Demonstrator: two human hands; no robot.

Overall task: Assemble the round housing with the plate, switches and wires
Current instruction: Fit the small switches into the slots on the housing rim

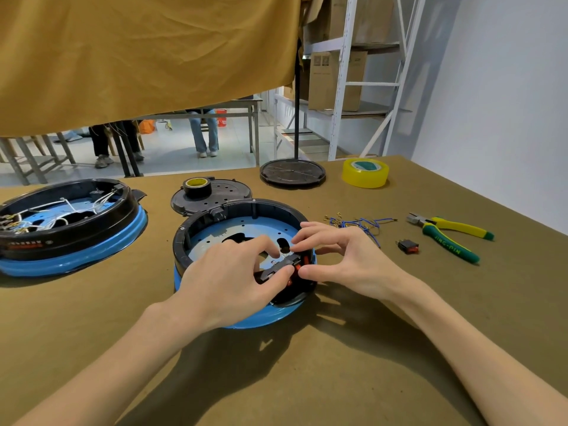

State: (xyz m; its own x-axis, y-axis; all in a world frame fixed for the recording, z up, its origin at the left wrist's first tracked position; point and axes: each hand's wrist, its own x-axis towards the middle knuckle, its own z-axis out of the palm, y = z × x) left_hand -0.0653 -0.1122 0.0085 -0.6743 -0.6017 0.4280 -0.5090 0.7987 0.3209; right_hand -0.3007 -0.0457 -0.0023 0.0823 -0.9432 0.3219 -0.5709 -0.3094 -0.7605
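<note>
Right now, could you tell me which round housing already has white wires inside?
The housing at the table's left edge; the one under both hands shows only its blue plate.

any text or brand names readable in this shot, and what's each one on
"JING-PIN": on the green handle of the pliers.
Label strip on the second housing at left: too blurred to read.
Printing on the cardboard boxes on the shelf: too small to read.

- An olive-brown worktop [307, 379] fills the foreground.
- A mustard cloth [138, 56] hangs across the upper left.
- A pale wall [507, 103] stands at right.
- White metal shelving [341, 87] holds cardboard boxes [335, 81].
- Beyond, a grey metal table [233, 112] stands on a light floor [172, 155].
</note>
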